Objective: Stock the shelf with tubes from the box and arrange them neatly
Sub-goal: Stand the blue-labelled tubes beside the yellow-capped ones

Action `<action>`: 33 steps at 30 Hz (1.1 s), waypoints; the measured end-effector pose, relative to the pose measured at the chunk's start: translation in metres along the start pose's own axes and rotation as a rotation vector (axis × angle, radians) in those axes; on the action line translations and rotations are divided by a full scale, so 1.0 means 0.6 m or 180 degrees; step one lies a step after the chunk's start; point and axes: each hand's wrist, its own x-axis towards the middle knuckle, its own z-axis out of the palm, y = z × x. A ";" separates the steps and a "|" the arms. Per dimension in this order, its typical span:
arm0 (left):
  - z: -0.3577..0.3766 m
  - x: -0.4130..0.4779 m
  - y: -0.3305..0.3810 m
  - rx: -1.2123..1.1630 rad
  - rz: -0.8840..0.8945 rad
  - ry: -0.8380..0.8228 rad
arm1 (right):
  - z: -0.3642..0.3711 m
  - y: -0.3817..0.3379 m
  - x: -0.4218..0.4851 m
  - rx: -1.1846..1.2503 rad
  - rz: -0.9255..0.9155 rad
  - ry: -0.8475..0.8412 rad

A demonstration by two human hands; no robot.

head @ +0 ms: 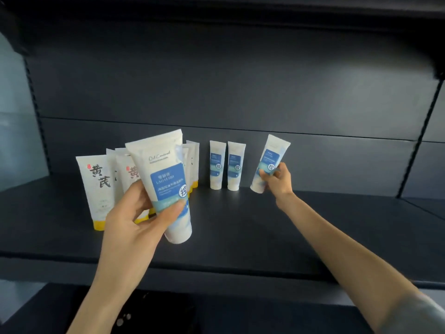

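The left hand (134, 220) grips a white plastic tube with a blue label (166, 179), thumb across its front and fingers behind, holding it cap-down and slightly tilted above the front of the dark grey shelf board (240, 225). The right hand (277, 182), reaching further in, grips a second white and blue tube (271, 160) around its lower half; this one leans right, its cap at or just above the board. Just to its left, two matching blue-label tubes (217, 165) stand upright side by side on their caps. Further left stands a cluster of white tubes with yellow caps (96, 186), near the dark back panel (216, 80).
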 end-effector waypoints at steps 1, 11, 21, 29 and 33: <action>0.004 0.005 -0.003 0.0004 0.0014 0.0020 | 0.002 0.012 0.019 -0.0151 0.0067 0.0044; 0.032 0.029 -0.045 0.0067 0.0015 0.0053 | 0.037 0.083 0.117 -0.1088 0.0033 -0.0066; 0.069 0.043 -0.059 0.0013 0.0002 0.0012 | 0.044 0.096 0.135 -0.1607 -0.0261 -0.0205; 0.046 0.030 -0.040 0.0047 0.0028 -0.0027 | 0.034 0.083 0.122 -0.1685 -0.0016 -0.0172; 0.023 0.036 -0.035 -0.0019 -0.0148 -0.0168 | 0.025 0.060 0.100 -0.1469 0.0105 0.0104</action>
